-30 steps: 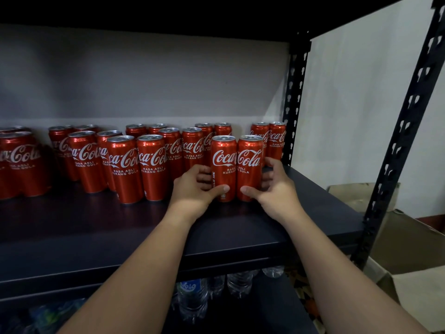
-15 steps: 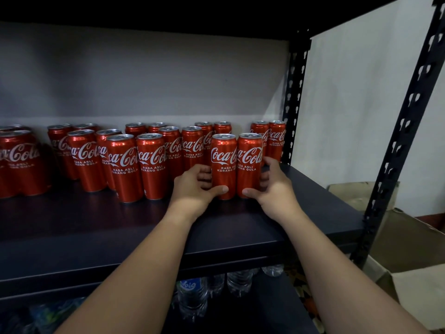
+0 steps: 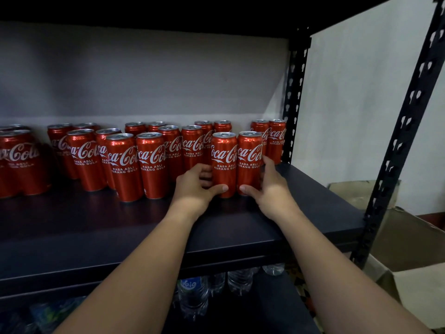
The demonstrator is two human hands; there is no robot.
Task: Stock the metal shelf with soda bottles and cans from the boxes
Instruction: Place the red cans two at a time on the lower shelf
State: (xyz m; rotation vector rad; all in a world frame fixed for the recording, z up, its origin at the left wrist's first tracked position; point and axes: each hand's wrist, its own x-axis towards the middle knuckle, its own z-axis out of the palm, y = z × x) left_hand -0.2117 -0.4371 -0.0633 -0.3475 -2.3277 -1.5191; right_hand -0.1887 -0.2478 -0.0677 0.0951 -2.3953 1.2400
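Note:
Two red Coca-Cola cans stand upright side by side on the dark metal shelf. My left hand grips the left can low down, thumb across its front and fingers behind. My right hand grips the right can the same way from the other side. Several more red cans stand in rows to the left and behind, reaching the rear upright.
Black perforated shelf posts rise at the right front and right rear. Clear water bottles stand on the shelf below. Open cardboard boxes sit on the floor to the right. A dark shelf board hangs overhead.
Both hands have pushed the two cans a little further back on the shelf, and the cans have turned so their logos face more to the front.

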